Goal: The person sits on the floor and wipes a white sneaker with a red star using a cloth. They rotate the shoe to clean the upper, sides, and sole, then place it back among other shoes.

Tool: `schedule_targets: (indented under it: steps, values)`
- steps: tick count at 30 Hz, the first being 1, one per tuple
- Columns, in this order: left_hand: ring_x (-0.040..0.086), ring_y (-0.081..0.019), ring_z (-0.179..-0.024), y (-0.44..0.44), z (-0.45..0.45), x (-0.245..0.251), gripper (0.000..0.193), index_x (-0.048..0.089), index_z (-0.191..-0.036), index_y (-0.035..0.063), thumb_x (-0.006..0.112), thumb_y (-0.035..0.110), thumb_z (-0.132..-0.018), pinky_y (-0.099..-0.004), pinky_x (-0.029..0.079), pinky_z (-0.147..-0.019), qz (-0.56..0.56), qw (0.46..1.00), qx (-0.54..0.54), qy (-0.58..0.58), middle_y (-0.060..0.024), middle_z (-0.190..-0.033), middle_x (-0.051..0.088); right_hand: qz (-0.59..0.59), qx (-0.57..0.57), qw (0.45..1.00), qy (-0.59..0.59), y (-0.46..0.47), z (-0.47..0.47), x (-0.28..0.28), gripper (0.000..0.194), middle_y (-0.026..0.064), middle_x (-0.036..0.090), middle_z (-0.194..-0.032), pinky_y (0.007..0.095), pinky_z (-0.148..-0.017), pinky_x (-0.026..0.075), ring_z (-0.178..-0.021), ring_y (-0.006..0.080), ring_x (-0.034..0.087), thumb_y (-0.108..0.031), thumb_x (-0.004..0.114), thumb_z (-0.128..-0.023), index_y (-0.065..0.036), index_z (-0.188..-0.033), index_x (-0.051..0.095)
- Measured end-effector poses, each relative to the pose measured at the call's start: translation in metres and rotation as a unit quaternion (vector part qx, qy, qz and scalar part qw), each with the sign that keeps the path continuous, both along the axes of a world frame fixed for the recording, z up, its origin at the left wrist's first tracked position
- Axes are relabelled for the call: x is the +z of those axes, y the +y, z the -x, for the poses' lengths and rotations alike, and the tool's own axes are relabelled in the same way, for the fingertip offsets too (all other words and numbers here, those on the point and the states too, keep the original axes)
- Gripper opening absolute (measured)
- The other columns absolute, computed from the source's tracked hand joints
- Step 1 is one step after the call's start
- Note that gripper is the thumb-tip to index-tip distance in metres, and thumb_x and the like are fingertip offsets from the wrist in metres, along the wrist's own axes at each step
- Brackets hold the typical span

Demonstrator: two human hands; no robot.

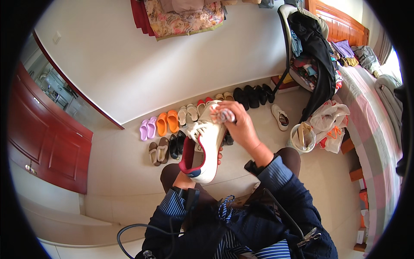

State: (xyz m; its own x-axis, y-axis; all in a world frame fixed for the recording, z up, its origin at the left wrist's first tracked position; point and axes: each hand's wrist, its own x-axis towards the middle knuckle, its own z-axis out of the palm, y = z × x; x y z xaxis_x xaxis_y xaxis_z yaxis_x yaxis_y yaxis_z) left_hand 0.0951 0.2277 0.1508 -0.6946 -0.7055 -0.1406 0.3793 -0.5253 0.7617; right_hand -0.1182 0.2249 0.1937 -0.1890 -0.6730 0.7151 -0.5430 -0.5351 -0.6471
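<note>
A white lace-up sneaker (pixel 210 155) with a red lining and a dark blue heel patch is held up above my knees, its toe pointing away from me. From underneath, my left hand (pixel 220 156) grips it; most of that hand is hidden behind the shoe, with fingertips showing at its right side. In my right hand (pixel 242 124) is a bunched, multicoloured cloth (pixel 223 115), pressed against or just over the toe. Another white sneaker (pixel 280 117), apparently its match, rests on the floor to the right.
Rows of shoes, including orange slippers (pixel 167 123) and black shoes (pixel 250 97), line the wall. At right are a waste bin (pixel 302 145), plastic bags (pixel 330 119), a clothes-laden chair (pixel 286 35) and a bed (pixel 365 106). A red-brown door (pixel 51 139) stands at left.
</note>
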Motion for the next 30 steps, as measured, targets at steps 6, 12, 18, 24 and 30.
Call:
schedule_targets:
  steps: [6, 12, 18, 24, 30]
  values:
    - [0.066, -0.0204, -0.082, -0.008, 0.002, -0.004, 0.040, 0.055, -0.130, 0.0052, 0.051, 0.038, -0.108, -0.0293, 0.056, -0.065, 0.134, 0.986, 0.044, 0.090, -0.0092, -0.106, 0.067, 0.033, 0.068, 0.997, 0.031, 0.064, -0.059, -0.019, 0.048, 0.0098, 0.068, -0.119, 0.0425, -0.096, 0.051, -0.114, 0.0348, 0.062, 0.010, 0.075, -0.073, -0.011, -0.115, 0.071]
    - [0.064, -0.0187, -0.078, 0.001, 0.000, 0.011, 0.045, 0.054, -0.135, 0.0042, 0.052, 0.040, -0.107, -0.0282, 0.055, -0.063, 0.202, 0.965, 0.152, -0.072, -0.0109, -0.100, 0.065, -0.011, 0.049, 0.999, 0.009, 0.041, -0.024, -0.006, 0.041, 0.0114, 0.060, -0.116, 0.0401, -0.089, 0.058, -0.106, 0.0315, 0.064, 0.007, 0.075, -0.078, -0.011, -0.115, 0.071]
    - [0.066, -0.0193, -0.089, -0.009, 0.000, -0.012, 0.050, 0.056, -0.134, 0.0006, 0.052, 0.042, -0.106, -0.0293, 0.056, -0.074, 0.066, 0.996, 0.051, 0.009, -0.0125, -0.104, 0.066, -0.060, -0.050, 0.996, -0.045, 0.019, -0.037, 0.008, 0.038, 0.0142, 0.058, -0.107, 0.0413, -0.088, 0.053, -0.103, 0.0370, 0.061, 0.014, 0.065, -0.076, -0.004, -0.109, 0.065]
    - [0.071, -0.0295, -0.092, -0.026, 0.009, -0.079, 0.047, 0.057, -0.136, -0.0007, 0.058, 0.035, -0.105, -0.0381, 0.062, -0.080, 0.310, 0.883, 0.267, -0.230, -0.0183, -0.107, 0.069, -0.082, 0.144, 0.984, 0.071, 0.070, -0.063, -0.002, 0.034, 0.0084, 0.063, -0.103, 0.0421, -0.088, 0.051, -0.101, 0.0331, 0.062, 0.003, 0.076, -0.074, -0.007, -0.104, 0.064]
    - [0.072, -0.0352, -0.092, -0.051, -0.035, -0.059, 0.063, 0.060, -0.128, -0.0059, 0.054, 0.051, -0.102, -0.0425, 0.062, -0.082, -0.030, 0.981, 0.065, 0.182, -0.0231, -0.106, 0.070, -0.108, 0.288, 0.945, 0.114, 0.086, -0.016, 0.002, 0.036, 0.0089, 0.070, -0.094, 0.0394, -0.075, 0.057, -0.090, 0.0277, 0.071, 0.002, 0.070, -0.082, -0.011, -0.116, 0.066]
